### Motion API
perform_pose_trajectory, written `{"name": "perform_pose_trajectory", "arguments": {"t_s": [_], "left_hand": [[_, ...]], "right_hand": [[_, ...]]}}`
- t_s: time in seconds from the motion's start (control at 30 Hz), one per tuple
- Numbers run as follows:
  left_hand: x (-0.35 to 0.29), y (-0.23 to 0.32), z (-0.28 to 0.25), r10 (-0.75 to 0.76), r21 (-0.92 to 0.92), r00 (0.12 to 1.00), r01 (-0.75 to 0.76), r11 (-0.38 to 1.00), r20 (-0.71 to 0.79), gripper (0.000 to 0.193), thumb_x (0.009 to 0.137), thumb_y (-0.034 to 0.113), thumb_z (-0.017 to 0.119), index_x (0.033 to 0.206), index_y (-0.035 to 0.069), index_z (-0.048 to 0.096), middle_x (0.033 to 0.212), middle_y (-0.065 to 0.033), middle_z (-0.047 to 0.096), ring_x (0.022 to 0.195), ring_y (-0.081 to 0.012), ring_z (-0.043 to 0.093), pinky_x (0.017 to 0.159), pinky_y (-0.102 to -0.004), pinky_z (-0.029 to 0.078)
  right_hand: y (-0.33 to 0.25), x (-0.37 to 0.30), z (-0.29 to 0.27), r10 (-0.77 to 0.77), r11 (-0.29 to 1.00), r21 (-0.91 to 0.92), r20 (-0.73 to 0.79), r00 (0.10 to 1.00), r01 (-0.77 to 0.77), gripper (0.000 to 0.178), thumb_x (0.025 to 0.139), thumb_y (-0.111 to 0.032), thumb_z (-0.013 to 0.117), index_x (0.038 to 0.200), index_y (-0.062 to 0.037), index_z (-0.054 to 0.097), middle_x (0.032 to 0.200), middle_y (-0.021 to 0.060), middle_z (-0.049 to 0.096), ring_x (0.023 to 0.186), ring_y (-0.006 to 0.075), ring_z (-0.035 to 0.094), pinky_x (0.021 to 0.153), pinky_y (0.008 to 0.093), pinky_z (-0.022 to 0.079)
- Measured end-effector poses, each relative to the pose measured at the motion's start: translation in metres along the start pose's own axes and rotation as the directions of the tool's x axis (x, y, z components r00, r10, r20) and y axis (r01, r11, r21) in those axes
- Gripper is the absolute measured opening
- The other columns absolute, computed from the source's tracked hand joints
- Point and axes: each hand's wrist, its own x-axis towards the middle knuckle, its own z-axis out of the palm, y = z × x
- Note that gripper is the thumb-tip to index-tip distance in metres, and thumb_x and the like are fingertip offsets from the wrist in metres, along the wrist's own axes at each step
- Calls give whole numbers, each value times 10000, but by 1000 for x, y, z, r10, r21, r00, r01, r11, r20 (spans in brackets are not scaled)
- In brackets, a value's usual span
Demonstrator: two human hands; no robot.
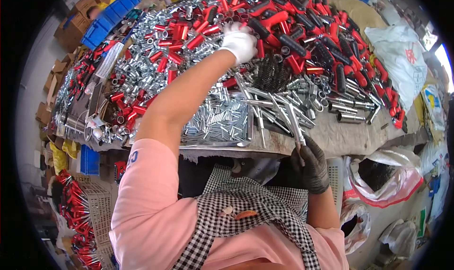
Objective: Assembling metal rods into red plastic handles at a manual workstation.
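Workbench heaped with red-and-black handles, red sleeves, metal tubes. Left hand, white glove, reaches into red sleeves; fingers curled down among parts, grip unclear. Right hand, dark glove, fingers closed around metal rod at bench's near edge.

Left hand's fingertips, buried among red sleeves

One head-worn fisheye looks steeply down, close over the cluttered workbench.
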Motion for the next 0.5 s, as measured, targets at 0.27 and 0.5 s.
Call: {"name": "perform_pose_trajectory", "arguments": {"t_s": [0.27, 0.5], "left_hand": [[-133, 5, -80, -53, -939, 958, 286, 190, 281, 165, 851, 156, 695, 840, -8, 698, 1027, -134, 691, 791, -169, 688, 738, -327, 552], [-254, 59, -77, 197, -947, 979, -22, 319, 43, 286, 787, 35, 742, 1070, 19, 700, 1021, -119, 709, 878, -213, 700, 794, -309, 547]], "right_hand": [[3, 4, -19, -188, 935, -311, -19, 982, 173, 427, 883, -210, 654, 1218, 51, 613, 1023, 101, 679, 905, 154, 639, 813, 299, 514], [13, 5, 12, -202, 721, -522, 471, 859, 456, 447, 774, -59, 727, 1207, -12, 628, 1003, 116, 715, 906, 181, 687, 772, 313, 558]]}}
